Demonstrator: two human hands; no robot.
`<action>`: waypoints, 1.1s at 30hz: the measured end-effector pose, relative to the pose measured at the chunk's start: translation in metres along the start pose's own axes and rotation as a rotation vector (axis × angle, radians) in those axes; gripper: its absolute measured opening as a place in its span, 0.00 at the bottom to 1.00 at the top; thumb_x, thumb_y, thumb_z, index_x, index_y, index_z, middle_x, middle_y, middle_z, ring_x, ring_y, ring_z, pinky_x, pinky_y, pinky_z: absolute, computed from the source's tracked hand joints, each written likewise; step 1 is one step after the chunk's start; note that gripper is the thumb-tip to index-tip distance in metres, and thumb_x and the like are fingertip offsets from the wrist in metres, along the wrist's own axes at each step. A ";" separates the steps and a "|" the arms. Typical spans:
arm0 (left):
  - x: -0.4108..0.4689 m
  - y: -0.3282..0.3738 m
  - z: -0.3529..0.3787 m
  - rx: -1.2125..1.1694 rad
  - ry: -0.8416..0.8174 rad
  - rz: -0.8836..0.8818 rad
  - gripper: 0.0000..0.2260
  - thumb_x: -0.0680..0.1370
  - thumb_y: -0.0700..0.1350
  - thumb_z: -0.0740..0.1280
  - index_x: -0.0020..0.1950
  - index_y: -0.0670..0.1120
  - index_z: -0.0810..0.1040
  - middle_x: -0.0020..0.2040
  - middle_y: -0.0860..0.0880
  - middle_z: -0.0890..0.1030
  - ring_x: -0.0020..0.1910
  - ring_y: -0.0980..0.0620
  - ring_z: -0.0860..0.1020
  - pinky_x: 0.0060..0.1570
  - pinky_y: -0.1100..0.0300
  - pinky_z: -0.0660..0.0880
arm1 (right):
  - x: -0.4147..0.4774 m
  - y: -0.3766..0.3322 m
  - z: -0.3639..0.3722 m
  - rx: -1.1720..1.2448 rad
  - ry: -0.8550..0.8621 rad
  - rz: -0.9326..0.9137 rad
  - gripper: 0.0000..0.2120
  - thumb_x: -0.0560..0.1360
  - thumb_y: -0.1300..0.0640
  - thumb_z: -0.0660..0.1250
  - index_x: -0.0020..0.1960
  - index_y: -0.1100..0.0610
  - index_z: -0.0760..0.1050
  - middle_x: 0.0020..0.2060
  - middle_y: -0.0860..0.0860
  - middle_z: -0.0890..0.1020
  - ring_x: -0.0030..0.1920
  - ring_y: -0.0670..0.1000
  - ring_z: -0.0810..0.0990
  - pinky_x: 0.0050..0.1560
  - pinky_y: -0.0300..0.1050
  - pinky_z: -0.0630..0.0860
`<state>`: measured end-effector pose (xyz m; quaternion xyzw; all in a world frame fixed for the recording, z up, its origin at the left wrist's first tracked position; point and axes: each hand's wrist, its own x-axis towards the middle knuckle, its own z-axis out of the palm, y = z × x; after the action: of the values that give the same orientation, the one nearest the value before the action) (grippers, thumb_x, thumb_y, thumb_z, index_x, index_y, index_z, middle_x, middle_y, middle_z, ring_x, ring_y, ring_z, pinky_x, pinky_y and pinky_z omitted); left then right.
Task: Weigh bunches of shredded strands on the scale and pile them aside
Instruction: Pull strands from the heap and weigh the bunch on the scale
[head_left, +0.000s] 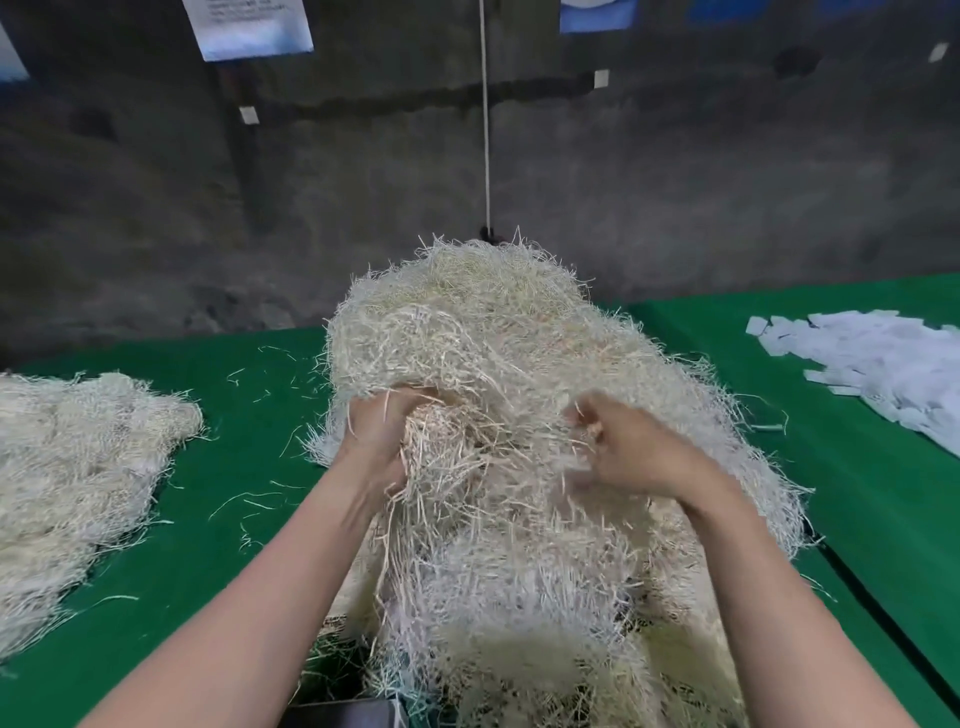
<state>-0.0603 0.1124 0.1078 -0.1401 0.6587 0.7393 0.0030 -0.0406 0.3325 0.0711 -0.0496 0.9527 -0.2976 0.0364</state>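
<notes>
- At the middle of the green cloth (234, 519) I see a tall heap of shredded strands (493, 338), pale and tangled, running from the far edge down to the near edge of the view.
- Both of my operator's bare forearms reach up into the near face of that heap.
- On the heap's left flank, the left hand (374, 431) is buried to the knuckles, its fingers curled round a bunch of strands that spills down over the wrist.
- The right hand (631, 452) sits against the heap's right side with its fingers bent inward; it is blurred, so I cannot tell whether it grips any strands.
- A second pile (78, 467) of the same strands lies on the cloth far to the left, well apart from the heap, with loose strands scattered between them.
- White paper slips (883, 364) lie spread on the cloth at the right.
- A white cord (485, 130) hangs straight down before the grey wall (727, 182) behind the heap.
</notes>
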 end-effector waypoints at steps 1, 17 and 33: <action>0.000 0.000 0.001 0.004 0.001 0.015 0.07 0.67 0.34 0.72 0.44 0.40 0.82 0.56 0.47 0.77 0.62 0.46 0.70 0.67 0.41 0.61 | -0.003 -0.016 -0.017 0.028 0.070 -0.067 0.42 0.59 0.47 0.77 0.68 0.46 0.61 0.65 0.44 0.69 0.57 0.45 0.71 0.58 0.42 0.69; -0.015 0.022 -0.011 -0.076 -0.109 0.100 0.03 0.68 0.41 0.69 0.37 0.49 0.81 0.53 0.57 0.76 0.61 0.52 0.64 0.65 0.37 0.57 | 0.028 0.004 0.071 -0.039 -0.332 0.133 0.44 0.69 0.51 0.74 0.76 0.55 0.53 0.74 0.53 0.61 0.71 0.55 0.63 0.68 0.45 0.62; -0.018 0.038 -0.011 -0.132 -0.099 0.202 0.04 0.67 0.38 0.67 0.39 0.45 0.80 0.61 0.47 0.77 0.64 0.46 0.70 0.67 0.39 0.60 | 0.027 -0.002 0.118 0.129 -0.167 0.074 0.04 0.78 0.60 0.62 0.51 0.57 0.74 0.46 0.54 0.79 0.39 0.47 0.74 0.50 0.50 0.78</action>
<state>-0.0482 0.0995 0.1478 -0.0363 0.6182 0.7837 -0.0483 -0.0558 0.2612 -0.0260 -0.0367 0.9265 -0.3514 0.1295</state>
